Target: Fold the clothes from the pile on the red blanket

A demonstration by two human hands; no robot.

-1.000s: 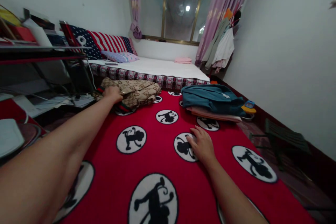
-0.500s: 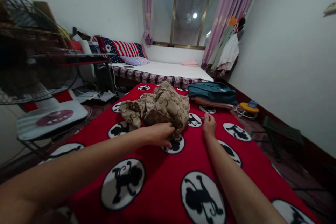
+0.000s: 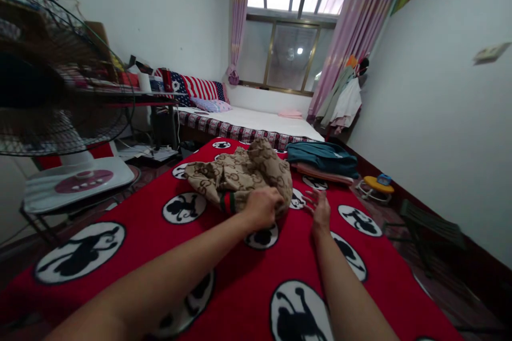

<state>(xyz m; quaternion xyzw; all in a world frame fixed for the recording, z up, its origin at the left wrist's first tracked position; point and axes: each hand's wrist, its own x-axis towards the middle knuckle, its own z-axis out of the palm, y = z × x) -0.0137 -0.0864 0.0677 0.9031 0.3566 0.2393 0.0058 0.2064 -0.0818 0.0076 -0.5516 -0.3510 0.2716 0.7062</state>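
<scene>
A crumpled tan garment (image 3: 240, 173) with a brown letter pattern and a green-and-red stripe lies on the red blanket (image 3: 240, 287), which is printed with monkey figures in white circles. My left hand (image 3: 263, 206) is closed on the near edge of this cloth; its fingertips are partly hidden. To the right of the garment, my right hand (image 3: 320, 210) is just above the blanket, fingers spread and holding nothing. Beyond it rests a folded teal garment (image 3: 322, 155) on top of a folded pinkish cloth (image 3: 326, 171).
On the left stands a large fan (image 3: 60, 85) near a white tray-like table (image 3: 116, 170). A second bed (image 3: 256, 118) runs beneath the window. Along the right wall are a yellow stool (image 3: 378, 185) and a dark folding stool (image 3: 432, 224). Clothes (image 3: 346, 106) hang by the curtain.
My left hand has gone from loosely open to closed on the tan garment, and the striped part now shows. My right hand's fingers have spread. The view has tilted up slightly.
</scene>
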